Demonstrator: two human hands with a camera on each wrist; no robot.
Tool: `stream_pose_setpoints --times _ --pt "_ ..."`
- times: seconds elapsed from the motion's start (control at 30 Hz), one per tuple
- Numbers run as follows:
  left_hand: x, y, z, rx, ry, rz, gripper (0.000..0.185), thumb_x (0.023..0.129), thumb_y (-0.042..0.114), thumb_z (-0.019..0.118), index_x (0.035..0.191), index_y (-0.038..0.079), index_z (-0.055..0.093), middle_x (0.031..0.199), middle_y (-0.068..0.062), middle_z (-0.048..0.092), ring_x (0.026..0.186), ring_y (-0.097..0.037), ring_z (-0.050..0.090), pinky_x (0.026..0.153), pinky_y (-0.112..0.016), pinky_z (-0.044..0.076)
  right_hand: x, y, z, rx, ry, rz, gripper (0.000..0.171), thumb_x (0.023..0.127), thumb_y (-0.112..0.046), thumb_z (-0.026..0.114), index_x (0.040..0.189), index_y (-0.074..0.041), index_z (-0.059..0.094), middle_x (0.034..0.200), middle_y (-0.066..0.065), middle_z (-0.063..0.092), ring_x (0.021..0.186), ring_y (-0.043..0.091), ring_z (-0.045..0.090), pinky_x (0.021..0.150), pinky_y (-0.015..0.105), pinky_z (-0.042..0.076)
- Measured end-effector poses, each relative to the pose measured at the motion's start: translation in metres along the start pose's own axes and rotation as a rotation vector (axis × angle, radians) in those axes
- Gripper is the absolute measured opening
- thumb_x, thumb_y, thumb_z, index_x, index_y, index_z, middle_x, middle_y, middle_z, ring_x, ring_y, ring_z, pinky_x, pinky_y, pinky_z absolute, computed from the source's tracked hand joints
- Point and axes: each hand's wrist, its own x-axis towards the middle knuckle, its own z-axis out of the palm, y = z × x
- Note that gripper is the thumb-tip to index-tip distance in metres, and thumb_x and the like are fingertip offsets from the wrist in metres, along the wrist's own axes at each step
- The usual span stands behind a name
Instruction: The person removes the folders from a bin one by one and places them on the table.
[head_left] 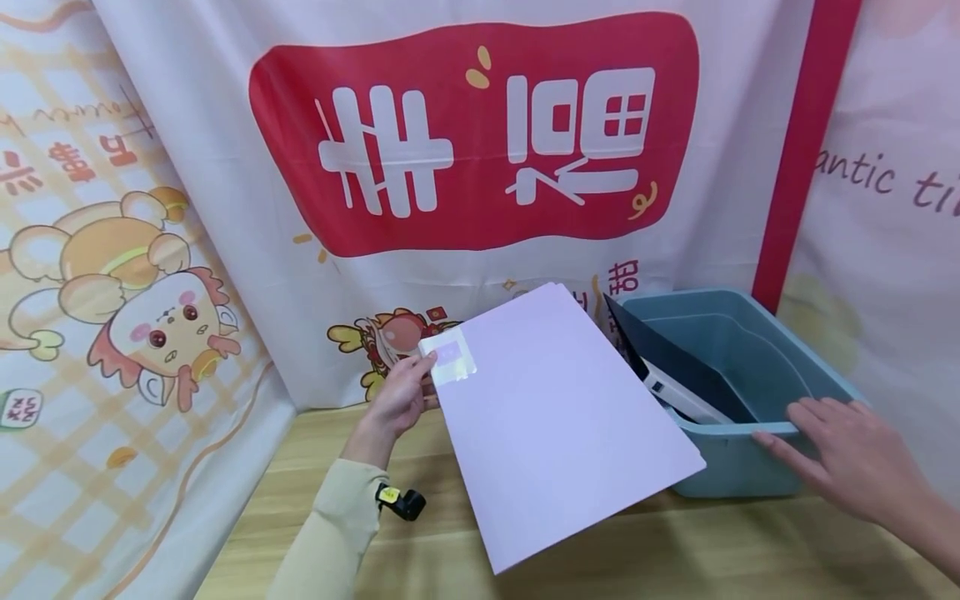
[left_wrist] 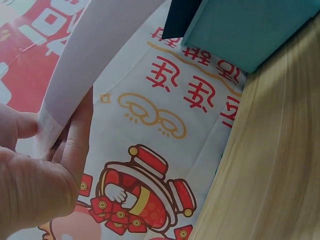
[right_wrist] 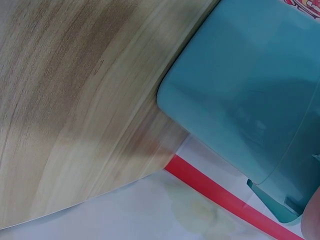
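Draped behind a pale wooden tabletop (head_left: pixel 600 550): printed cloth backdrops (head_left: pixel 225 208) with cartoon figures and a big red patch bearing white Chinese characters, seemingly upside down. Legible at the 3 o'clock edge: cursive fragments "antic" and "ti", cut off by the frame.

Held above the table near centre: a pale lilac plastic sheet folder (head_left: pixel 555 425), tilted, far corner toward 12 o'clock. Pinched at its near-left corner by the left hand (head_left: pixel 401 400), thumb on top beside a small shiny label (head_left: pixel 453 362), fingers curled beneath; label print too small to read. Confirmed by the left wrist view: thumb and fingers closed on the folder edge (left_wrist: pixel 70 85).

At 3 o'clock: a blue-grey plastic bin (head_left: pixel 720 467), with a dark folder (head_left: pixel 675 358) and a white-edged item leaning inside. Resting on the near rim: the right hand (head_left: pixel 847 458), fingers straight and spread, gripping nothing. Only the bin wall (right_wrist: pixel 250 100) and table visible from the right wrist.

Probably light and thin, semi-stiff yet prone to flex and sag when held by one corner. Likely smooth and slippery, so best gripped firmly at a corner or along the edge. Not fragile, though easily creased.

Clipped at the left sleeve (head_left: pixel 330 533): a small black device with a yellow tag (head_left: pixel 401 500).
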Motion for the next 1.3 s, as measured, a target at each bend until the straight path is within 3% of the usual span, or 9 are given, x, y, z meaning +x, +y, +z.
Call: stream_pose_setpoints --times 0.27,0.47,0.67,0.9,1.3 --pt "0.001 -0.004 -0.004 0.056 -0.005 -0.018 0.045 0.112 0.032 0.041 0.142 -0.001 0.047 0.107 -0.011 0.074 0.093 -0.023 0.074 0.079 -0.041 0.062 0.001 0.000 -0.002 0.001 -0.010 -0.003 0.040 0.088 -0.056 0.071 0.079 -0.019 0.058 0.072 -0.004 0.050 0.064 0.014 0.044 0.058 0.034 0.044" --pt "0.005 -0.014 -0.001 0.071 -0.010 -0.044 0.039 0.112 0.031 0.043 0.132 -0.002 0.051 0.104 -0.011 0.073 0.090 -0.023 0.073 0.076 -0.040 0.063 0.001 -0.001 -0.002 -0.005 -0.030 0.016 0.041 0.088 -0.057 0.071 0.080 -0.019 0.058 0.072 -0.004 0.051 0.064 0.014 0.044 0.058 0.033 0.045" --pt "0.010 -0.021 0.004 0.107 -0.025 -0.052 0.045 0.111 0.031 0.044 0.137 -0.005 0.048 0.107 -0.014 0.069 0.091 -0.026 0.071 0.080 -0.042 0.062 0.001 -0.001 -0.001 -0.003 -0.016 0.012 0.041 0.088 -0.057 0.071 0.080 -0.019 0.058 0.072 -0.004 0.051 0.064 0.014 0.044 0.058 0.033 0.044" --pt "0.023 -0.034 0.012 0.126 -0.020 -0.072 0.043 0.110 0.031 0.046 0.136 -0.003 0.050 0.119 -0.016 0.061 0.092 -0.028 0.069 0.082 -0.042 0.061 0.002 -0.001 -0.004 0.002 -0.013 0.019 0.041 0.088 -0.057 0.071 0.080 -0.018 0.059 0.072 -0.003 0.052 0.064 0.015 0.045 0.058 0.035 0.046" --pt "0.043 -0.062 0.019 0.097 0.007 -0.105 0.041 0.110 0.029 0.047 0.138 -0.001 0.051 0.117 -0.015 0.062 0.087 -0.026 0.069 0.075 -0.039 0.061 0.001 0.001 0.000 0.002 0.005 0.000 0.042 0.087 -0.058 0.071 0.079 -0.020 0.057 0.071 -0.005 0.050 0.063 0.013 0.043 0.058 0.034 0.044"
